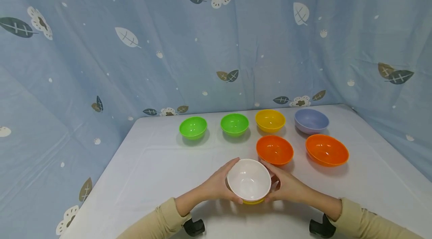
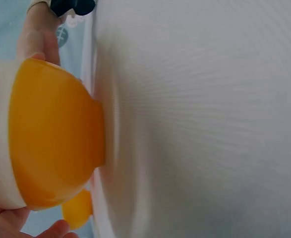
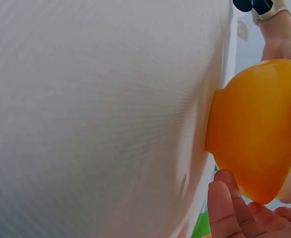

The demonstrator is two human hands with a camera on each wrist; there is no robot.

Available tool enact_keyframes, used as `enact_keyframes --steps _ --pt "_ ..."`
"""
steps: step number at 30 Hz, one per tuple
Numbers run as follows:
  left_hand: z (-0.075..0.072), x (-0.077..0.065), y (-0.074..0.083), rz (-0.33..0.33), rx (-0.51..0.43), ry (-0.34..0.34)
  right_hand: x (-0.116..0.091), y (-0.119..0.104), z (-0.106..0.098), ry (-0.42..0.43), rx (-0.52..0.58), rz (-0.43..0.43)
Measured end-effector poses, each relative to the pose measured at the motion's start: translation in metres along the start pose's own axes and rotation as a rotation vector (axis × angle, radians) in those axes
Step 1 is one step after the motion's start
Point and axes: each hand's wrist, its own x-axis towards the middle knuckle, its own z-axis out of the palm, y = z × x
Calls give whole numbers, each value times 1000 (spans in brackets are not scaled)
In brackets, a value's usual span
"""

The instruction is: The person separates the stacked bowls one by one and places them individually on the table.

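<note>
A white bowl point(image 1: 249, 179) sits nested in a yellow bowl point(image 2: 56, 134) at the near middle of the table, in front of me. Its white wall stands out above the yellow rim in both wrist views, and the yellow bowl's foot is right at the tabletop. My left hand point(image 1: 221, 182) holds the white bowl from the left, thumb at the near side and fingers round the far side. From the right, my right hand point(image 1: 285, 186) grips it likewise, its thumb near where the two bowls meet. In the head view only a sliver of yellow shows.
Close beyond my right hand stands an orange bowl point(image 1: 275, 150), with another orange bowl point(image 1: 326, 150) to its right. Along the back are two green bowls point(image 1: 193, 128) point(image 1: 234, 125), a yellow bowl point(image 1: 270, 121) and a blue-purple bowl point(image 1: 311, 121). A patterned blue curtain point(image 1: 189, 44) hangs behind the white table point(image 1: 152, 171).
</note>
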Motion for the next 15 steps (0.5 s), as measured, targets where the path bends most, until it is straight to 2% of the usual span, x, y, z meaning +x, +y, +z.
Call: enact_keyframes --steps 7,15 --pt "-8 -2 3 0 -26 10 1 -1 -1 -15 21 36" --pt "-22 -7 7 2 -59 44 1 1 -2 -37 26 11"
